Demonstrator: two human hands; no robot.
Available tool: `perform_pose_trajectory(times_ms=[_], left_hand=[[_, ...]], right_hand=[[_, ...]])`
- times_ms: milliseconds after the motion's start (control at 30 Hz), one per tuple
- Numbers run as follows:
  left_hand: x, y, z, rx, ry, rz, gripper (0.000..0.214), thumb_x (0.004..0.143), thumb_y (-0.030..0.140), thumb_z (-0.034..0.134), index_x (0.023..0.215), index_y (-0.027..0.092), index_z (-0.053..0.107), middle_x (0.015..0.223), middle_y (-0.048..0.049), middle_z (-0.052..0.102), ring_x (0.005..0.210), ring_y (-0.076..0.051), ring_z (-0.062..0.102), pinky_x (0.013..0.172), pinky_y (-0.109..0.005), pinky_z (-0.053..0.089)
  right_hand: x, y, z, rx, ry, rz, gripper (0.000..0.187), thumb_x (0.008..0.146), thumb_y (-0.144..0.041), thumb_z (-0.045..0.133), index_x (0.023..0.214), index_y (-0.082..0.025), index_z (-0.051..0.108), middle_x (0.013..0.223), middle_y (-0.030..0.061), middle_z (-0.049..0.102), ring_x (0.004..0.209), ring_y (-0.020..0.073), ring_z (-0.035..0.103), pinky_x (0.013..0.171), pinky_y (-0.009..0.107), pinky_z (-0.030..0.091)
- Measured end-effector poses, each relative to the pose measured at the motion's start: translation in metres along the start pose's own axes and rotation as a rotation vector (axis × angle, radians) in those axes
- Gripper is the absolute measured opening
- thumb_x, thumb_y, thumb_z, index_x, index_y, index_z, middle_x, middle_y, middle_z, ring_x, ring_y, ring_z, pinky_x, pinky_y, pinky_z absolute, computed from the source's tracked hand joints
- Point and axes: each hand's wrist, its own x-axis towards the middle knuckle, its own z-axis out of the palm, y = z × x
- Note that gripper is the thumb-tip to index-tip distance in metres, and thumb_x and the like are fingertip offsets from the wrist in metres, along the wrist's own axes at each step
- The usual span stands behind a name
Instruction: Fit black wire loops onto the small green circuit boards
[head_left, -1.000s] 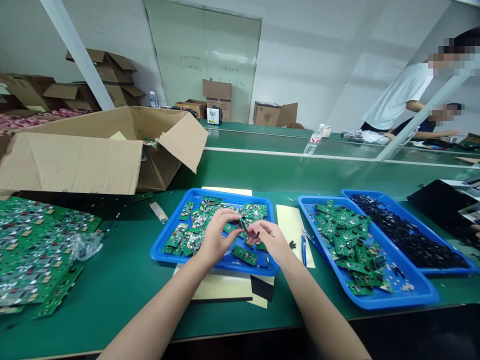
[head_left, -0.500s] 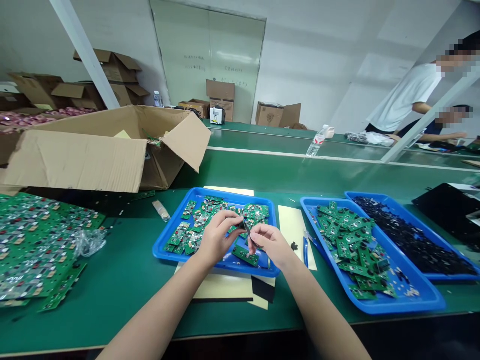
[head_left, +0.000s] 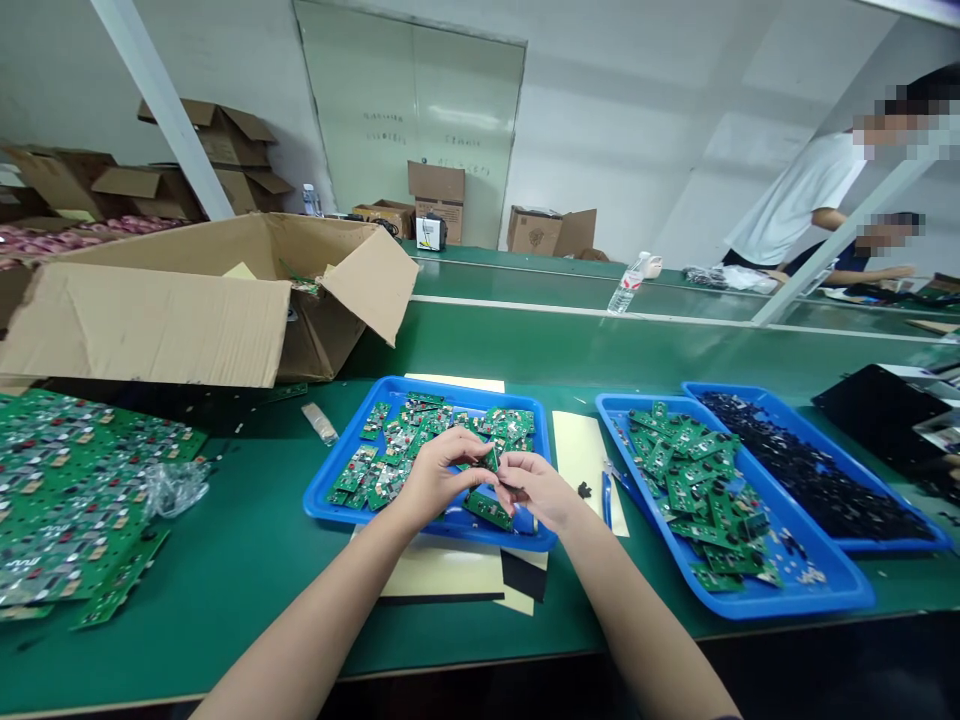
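Over the middle blue tray [head_left: 319, 490], my two hands meet at a small green circuit board [head_left: 492, 458]. My left hand [head_left: 444, 478] pinches one end between thumb and fingers. My right hand [head_left: 538, 488] is closed at the board's other side, fingertips against it; whether a small part is also between those fingers is hidden. Many green circuit boards [head_left: 397, 440] lie in the tray beneath, and one board [head_left: 487, 508] rests just below my hands. A blue-handled tool [head_left: 607, 500] and a small black part [head_left: 584, 490] lie on yellow paper [head_left: 576, 440] to the right.
Right of the paper, a blue tray [head_left: 840, 592] holds piled boards; behind it another blue tray [head_left: 926, 540] holds black parts. Large board panels [head_left: 82, 500] and a plastic bag [head_left: 174, 488] lie left, below an open carton [head_left: 150, 325]. Two people [head_left: 802, 200] are at the far right.
The board between my hands has turned from a dark, edge-on look to showing its green face. My fingers have drawn closer together around it. The view has shifted slightly.
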Motion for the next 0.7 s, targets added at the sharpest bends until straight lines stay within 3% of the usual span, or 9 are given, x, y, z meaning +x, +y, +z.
perform_pose_trajectory(times_ms=[133,300,467,633,700], left_hand=[[-0.001,0.003,0.005,-0.204,0.036,-0.234,0.027,0.062,0.034,0.076,0.078,0.016,0.066,0.083,-0.0044,0.06,0.075,-0.015,0.06,0.063,-0.026,0.053],[0.003,0.009,0.007,-0.307,0.013,-0.377,0.03,0.062,0.034,0.076,0.081,0.014,0.065,0.081,-0.005,0.062,0.078,-0.016,0.059,0.074,-0.029,0.05],[0.004,0.013,0.006,-0.412,-0.09,-0.457,0.031,0.069,0.041,0.069,0.078,0.012,0.066,0.073,-0.0027,0.059,0.067,-0.012,0.053,0.061,-0.024,0.046],[0.002,0.011,0.006,-0.497,-0.131,-0.581,0.034,0.073,0.044,0.065,0.068,0.011,0.063,0.063,0.0004,0.051,0.056,-0.008,0.044,0.052,-0.02,0.038],[0.002,0.012,0.007,-0.579,-0.117,-0.622,0.034,0.072,0.045,0.066,0.067,0.012,0.062,0.061,0.0008,0.052,0.056,-0.009,0.046,0.053,-0.021,0.039]], right_hand=[[0.002,0.003,0.001,-0.143,0.071,-0.156,0.031,0.068,-0.044,0.063,0.061,-0.019,0.047,0.045,-0.0054,0.05,0.038,0.008,0.046,0.043,0.022,0.037],[-0.001,0.004,0.001,-0.476,0.255,-0.393,0.021,0.08,-0.038,0.052,0.07,-0.019,0.05,0.056,-0.0039,0.051,0.048,0.0097,0.048,0.048,0.023,0.038],[-0.004,0.004,0.0,-0.787,0.387,-0.578,0.013,0.085,-0.03,0.048,0.078,-0.02,0.053,0.068,0.0013,0.058,0.059,0.0132,0.053,0.058,0.027,0.043],[-0.002,0.008,-0.001,-0.863,0.451,-0.683,0.011,0.085,-0.028,0.048,0.078,-0.02,0.054,0.073,0.0038,0.059,0.063,0.016,0.058,0.061,0.03,0.047],[-0.002,0.01,-0.001,-0.817,0.456,-0.701,0.01,0.083,-0.027,0.05,0.089,-0.02,0.054,0.082,0.0051,0.06,0.064,0.0157,0.06,0.063,0.03,0.049]])
